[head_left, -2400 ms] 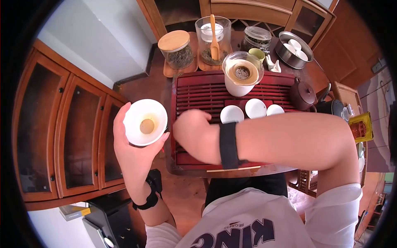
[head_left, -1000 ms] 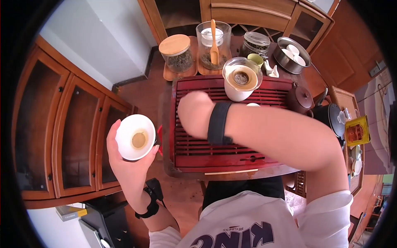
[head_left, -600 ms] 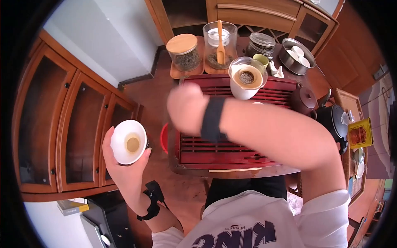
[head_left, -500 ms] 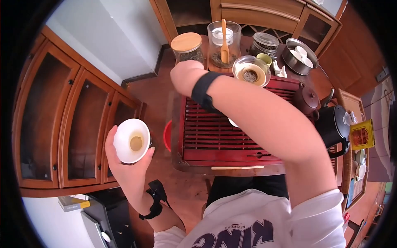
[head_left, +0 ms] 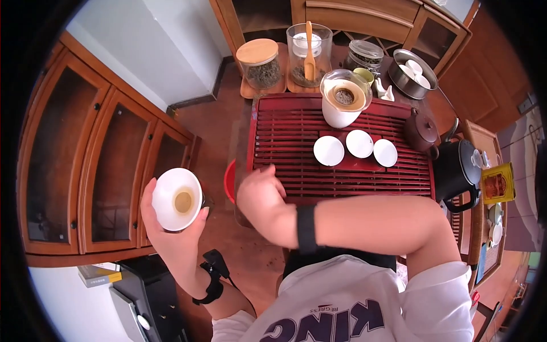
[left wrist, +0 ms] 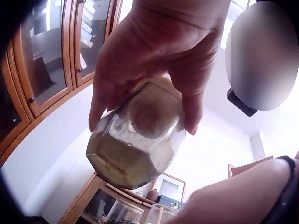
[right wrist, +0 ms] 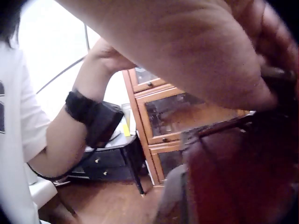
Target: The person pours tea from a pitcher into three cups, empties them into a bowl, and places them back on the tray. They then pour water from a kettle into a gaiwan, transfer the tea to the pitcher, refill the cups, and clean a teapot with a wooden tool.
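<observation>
Held out over the floor beside the table, my left hand (head_left: 176,233) grips a faceted glass cup (left wrist: 135,149), thumb and fingers on opposite sides. From above, its white cone-shaped inside (head_left: 165,199) shows, with tan liquid at the bottom; in the left wrist view the cup holds yellowish liquid. My right hand (head_left: 262,196) is low at the near left corner of the red slatted tea tray (head_left: 285,142), fingers bent down at its edge. Its palm side is hidden from above and dark in the right wrist view, so I cannot tell whether it holds something.
Three white cups (head_left: 329,151) stand mid-tray before a white pitcher (head_left: 342,114) topped by a strainer. A brown teapot (head_left: 421,130) and black kettle (head_left: 458,168) are at right. Glass tea jars (head_left: 262,64) line the back. A red basin (head_left: 230,181) shows left of the table.
My right hand swept up the tray's left side to the far corner, then came back to the near left corner, uncovering the white cups. My left hand shifted down and left, still gripping the cup.
</observation>
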Demonstrator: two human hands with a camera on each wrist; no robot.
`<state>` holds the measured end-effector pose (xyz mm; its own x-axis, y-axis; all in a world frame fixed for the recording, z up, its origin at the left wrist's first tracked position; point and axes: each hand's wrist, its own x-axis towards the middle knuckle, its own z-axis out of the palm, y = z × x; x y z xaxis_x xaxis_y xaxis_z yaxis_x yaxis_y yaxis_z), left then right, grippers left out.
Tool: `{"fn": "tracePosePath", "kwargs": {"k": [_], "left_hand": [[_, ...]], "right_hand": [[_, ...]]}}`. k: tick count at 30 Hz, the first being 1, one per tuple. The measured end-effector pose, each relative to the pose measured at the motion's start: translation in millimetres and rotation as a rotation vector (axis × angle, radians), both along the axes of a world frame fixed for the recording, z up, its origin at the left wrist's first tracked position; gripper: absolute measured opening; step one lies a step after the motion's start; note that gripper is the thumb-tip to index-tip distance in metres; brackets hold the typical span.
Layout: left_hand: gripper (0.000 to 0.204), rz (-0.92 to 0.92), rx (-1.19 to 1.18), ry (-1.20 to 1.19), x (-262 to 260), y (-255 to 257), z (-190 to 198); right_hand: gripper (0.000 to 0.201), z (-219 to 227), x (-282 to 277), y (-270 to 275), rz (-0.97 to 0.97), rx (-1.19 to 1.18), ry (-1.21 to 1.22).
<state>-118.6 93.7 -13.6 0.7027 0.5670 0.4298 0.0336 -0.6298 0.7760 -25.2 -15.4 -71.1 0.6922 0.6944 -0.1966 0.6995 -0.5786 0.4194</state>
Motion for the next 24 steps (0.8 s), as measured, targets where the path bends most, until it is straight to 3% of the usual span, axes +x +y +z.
{"fn": "tracePosePath", "kwargs": {"k": [4,6,8,10,15,19,22,24], "left_hand": [[0.086,0.007,-0.029,-0.016,-1,-2,1],[0.086,0.020,-0.037,-0.011,-2,-3,2],[0.086,-0.003,-0.052,-0.007,-1,-2,1],[0.087,-0.029,-0.066,-0.021,4,-6,1],[0.089,-0.062,-0.045,0.011,13,-24,3],[0.083,-0.121,-0.018,0.007,18,-42,0],[0.084,-0.164,-0.102,-0.030,22,-54,-3],[0.085,-0.160,-0.117,-0.041,23,-59,-5]], "right_hand": [[0.042,17,-29,-29,0.143,0.010,0.294],[0.031,47,6,-49,0.318,0.340,0.487],[0.023,29,32,-58,0.092,0.844,0.581],[0.021,13,32,-71,-0.086,0.943,0.576],[0.016,15,13,-140,-0.320,0.886,0.470],[0.013,18,8,-227,-0.464,1.037,0.273],[0.027,21,5,-278,-0.666,0.951,0.199],[0.033,27,7,-299,-0.709,0.992,0.282]]}}
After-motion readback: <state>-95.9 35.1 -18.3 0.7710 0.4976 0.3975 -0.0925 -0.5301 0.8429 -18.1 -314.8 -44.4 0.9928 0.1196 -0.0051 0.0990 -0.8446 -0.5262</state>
